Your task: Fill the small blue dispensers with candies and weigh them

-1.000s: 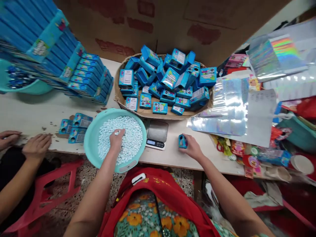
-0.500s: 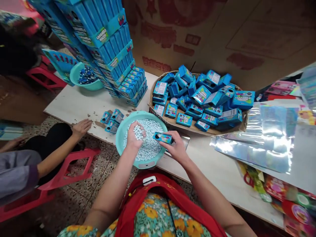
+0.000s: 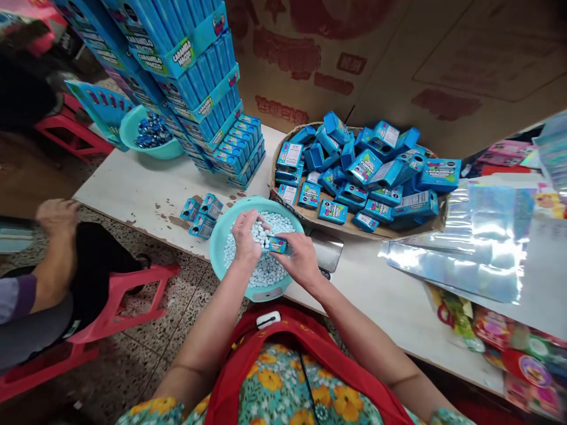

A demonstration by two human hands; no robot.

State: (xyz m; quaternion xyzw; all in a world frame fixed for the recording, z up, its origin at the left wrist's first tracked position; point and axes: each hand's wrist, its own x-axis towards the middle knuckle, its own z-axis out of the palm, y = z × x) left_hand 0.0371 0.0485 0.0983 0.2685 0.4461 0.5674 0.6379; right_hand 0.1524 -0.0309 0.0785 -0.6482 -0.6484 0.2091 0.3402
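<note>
My left hand (image 3: 246,238) is cupped around a handful of pale blue candies, held over the teal basin (image 3: 220,241) full of the same candies. My right hand (image 3: 300,258) grips a small blue box (image 3: 278,245) right against the left hand's fingertips, above the basin. Three small blue boxes (image 3: 201,216) lie on the white table left of the basin. A digital scale (image 3: 326,251) sits just right of my hands.
A round woven tray (image 3: 436,223) heaped with several blue boxes stands behind the basin. Stacked blue cartons (image 3: 195,88) and a teal bowl (image 3: 150,134) are at the back left. Shiny foil bags (image 3: 460,254) lie right. Another person's hand (image 3: 57,215) and a red stool (image 3: 128,295) are left.
My left hand lifted candies from the basin, and my right hand carried the small box from the table to meet it. The other person's hand left the table edge.
</note>
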